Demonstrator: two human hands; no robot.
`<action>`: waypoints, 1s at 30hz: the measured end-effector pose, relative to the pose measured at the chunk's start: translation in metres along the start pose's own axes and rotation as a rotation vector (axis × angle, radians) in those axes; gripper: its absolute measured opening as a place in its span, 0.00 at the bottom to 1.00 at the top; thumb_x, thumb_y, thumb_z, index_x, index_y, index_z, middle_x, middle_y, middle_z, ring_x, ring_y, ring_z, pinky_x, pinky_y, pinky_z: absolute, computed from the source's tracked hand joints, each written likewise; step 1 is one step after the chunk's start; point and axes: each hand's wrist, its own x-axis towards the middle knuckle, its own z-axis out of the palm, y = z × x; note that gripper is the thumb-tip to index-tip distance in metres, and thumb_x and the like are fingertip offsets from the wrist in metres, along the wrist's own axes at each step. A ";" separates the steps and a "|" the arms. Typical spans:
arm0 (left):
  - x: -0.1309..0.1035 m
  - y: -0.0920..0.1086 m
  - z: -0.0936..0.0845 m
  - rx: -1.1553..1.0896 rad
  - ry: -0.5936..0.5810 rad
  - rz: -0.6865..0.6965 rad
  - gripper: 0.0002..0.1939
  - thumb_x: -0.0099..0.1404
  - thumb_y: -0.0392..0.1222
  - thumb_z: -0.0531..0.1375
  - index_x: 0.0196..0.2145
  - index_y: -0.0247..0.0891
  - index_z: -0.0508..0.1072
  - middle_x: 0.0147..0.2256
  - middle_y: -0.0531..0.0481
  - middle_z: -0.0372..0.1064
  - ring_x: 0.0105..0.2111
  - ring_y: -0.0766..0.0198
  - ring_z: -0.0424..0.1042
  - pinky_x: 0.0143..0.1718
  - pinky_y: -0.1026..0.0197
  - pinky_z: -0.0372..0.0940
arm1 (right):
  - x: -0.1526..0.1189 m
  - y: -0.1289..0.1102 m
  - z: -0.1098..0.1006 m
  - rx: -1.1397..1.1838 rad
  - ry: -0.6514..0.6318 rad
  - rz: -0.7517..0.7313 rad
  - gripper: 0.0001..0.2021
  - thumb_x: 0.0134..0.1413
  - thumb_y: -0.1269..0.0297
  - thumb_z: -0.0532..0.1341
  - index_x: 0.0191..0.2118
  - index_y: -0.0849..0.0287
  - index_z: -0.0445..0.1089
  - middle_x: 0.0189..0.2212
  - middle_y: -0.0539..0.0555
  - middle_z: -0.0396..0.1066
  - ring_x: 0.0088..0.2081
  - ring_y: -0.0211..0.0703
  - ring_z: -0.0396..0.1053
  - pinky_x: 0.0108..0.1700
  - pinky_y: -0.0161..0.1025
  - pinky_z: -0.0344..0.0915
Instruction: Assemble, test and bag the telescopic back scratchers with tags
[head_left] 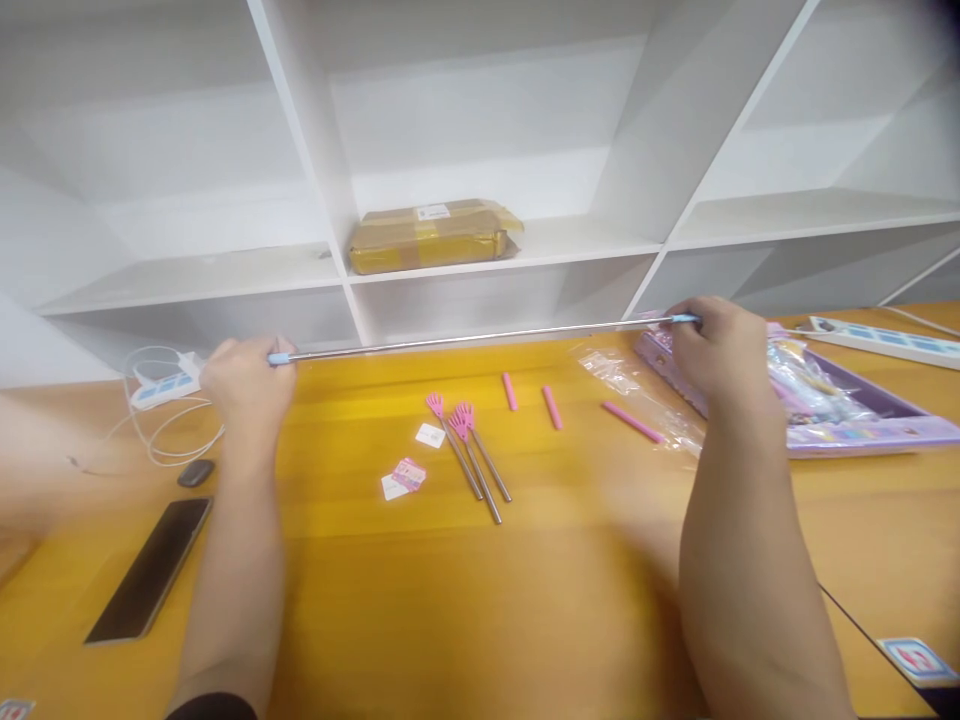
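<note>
Stretched level between my two hands is a long, thin metal telescopic rod [480, 337] with light-blue ends. My left hand [251, 385] is closed round its left end, and a blue tip sticks out past the thumb. At the other end my right hand [720, 345] grips the rod's blue part; the rest of that end is hidden in the fingers. Below the rod, three back scratchers [469, 450] with pink hand-shaped heads and metal stems lie on the table. Several pink tubes [553, 407] lie to their right. Small cards [409, 474] are at their left.
A purple tray [877, 432] with plastic-wrapped items sits at right, beside clear wrappers [622, 375]. A phone [154, 570], a dark mouse-like object [196, 473] and a cabled power strip [165, 388] lie at left. Another power strip [885, 340] is at right. Shelves behind hold a taped box [431, 240].
</note>
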 end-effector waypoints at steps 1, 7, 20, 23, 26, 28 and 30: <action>0.000 0.000 0.000 0.022 -0.001 0.003 0.19 0.73 0.47 0.53 0.30 0.40 0.78 0.28 0.40 0.69 0.39 0.46 0.67 0.35 0.53 0.49 | 0.000 -0.001 0.000 -0.013 0.000 -0.016 0.11 0.51 0.70 0.55 0.32 0.55 0.76 0.36 0.60 0.78 0.41 0.53 0.73 0.44 0.44 0.64; 0.000 0.001 0.001 0.127 -0.037 -0.010 0.27 0.78 0.52 0.46 0.33 0.38 0.79 0.29 0.40 0.71 0.39 0.48 0.68 0.35 0.53 0.48 | -0.004 -0.013 0.006 -0.075 0.028 -0.093 0.12 0.58 0.70 0.54 0.35 0.58 0.76 0.39 0.63 0.78 0.42 0.52 0.72 0.45 0.43 0.63; -0.020 0.043 0.004 0.011 -0.125 0.055 0.30 0.79 0.58 0.47 0.33 0.37 0.80 0.30 0.37 0.72 0.39 0.47 0.70 0.34 0.54 0.48 | -0.021 -0.078 0.006 0.029 0.181 -0.272 0.11 0.57 0.69 0.54 0.34 0.56 0.74 0.38 0.58 0.73 0.40 0.49 0.72 0.40 0.42 0.65; -0.035 0.066 0.010 0.015 -0.162 0.073 0.30 0.80 0.55 0.46 0.32 0.38 0.80 0.29 0.37 0.72 0.38 0.46 0.70 0.33 0.54 0.48 | -0.048 -0.130 0.015 -0.014 0.072 -0.252 0.11 0.63 0.68 0.52 0.38 0.53 0.73 0.42 0.57 0.73 0.39 0.49 0.71 0.36 0.42 0.64; -0.050 0.080 0.016 0.013 -0.168 0.128 0.31 0.81 0.55 0.44 0.31 0.39 0.78 0.30 0.37 0.73 0.38 0.46 0.71 0.32 0.54 0.47 | -0.088 -0.179 0.030 -0.081 -0.154 -0.287 0.13 0.71 0.66 0.49 0.43 0.49 0.71 0.47 0.54 0.73 0.37 0.47 0.69 0.33 0.40 0.60; -0.059 0.087 0.021 -0.003 -0.177 0.195 0.32 0.82 0.55 0.43 0.31 0.39 0.78 0.31 0.36 0.75 0.39 0.46 0.71 0.31 0.54 0.45 | -0.116 -0.204 0.043 -0.088 -0.246 -0.326 0.12 0.71 0.68 0.51 0.42 0.49 0.71 0.45 0.54 0.73 0.34 0.45 0.69 0.30 0.38 0.55; -0.066 0.091 0.026 -0.016 -0.191 0.258 0.32 0.82 0.55 0.43 0.31 0.38 0.77 0.32 0.36 0.75 0.40 0.46 0.71 0.30 0.54 0.44 | -0.137 -0.219 0.055 -0.070 -0.396 -0.394 0.12 0.73 0.68 0.51 0.46 0.51 0.72 0.44 0.57 0.74 0.35 0.46 0.70 0.29 0.39 0.52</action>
